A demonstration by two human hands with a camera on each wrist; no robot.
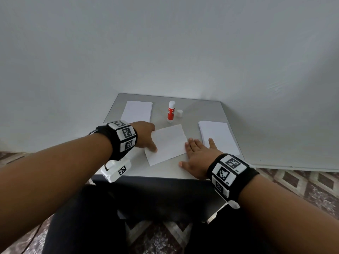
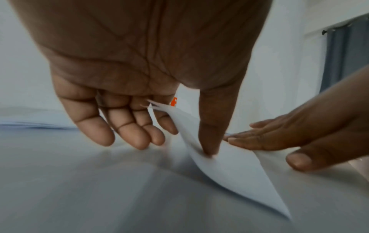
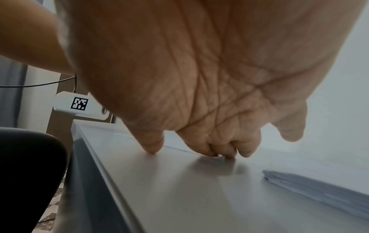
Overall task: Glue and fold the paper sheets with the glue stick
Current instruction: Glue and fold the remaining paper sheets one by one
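Observation:
A folded white paper sheet (image 1: 167, 143) lies askew in the middle of the grey table (image 1: 161, 171). My left hand (image 1: 149, 142) holds its left edge. The thumb (image 2: 207, 146) presses down on the sheet, and the sheet's edge (image 2: 179, 119) curls up against the curled fingers. My right hand (image 1: 194, 150) lies flat on the table with straight fingers, its fingertips at the sheet's right edge (image 2: 249, 151). The red and white glue stick (image 1: 171, 111) stands upright behind the sheet, with its white cap (image 1: 179, 113) beside it.
A stack of white sheets (image 1: 218, 136) lies at the table's right side, just beyond my right hand. Another white sheet (image 1: 137, 111) lies at the back left. A white wall rises close behind the table. My dark-clad legs are under the near edge.

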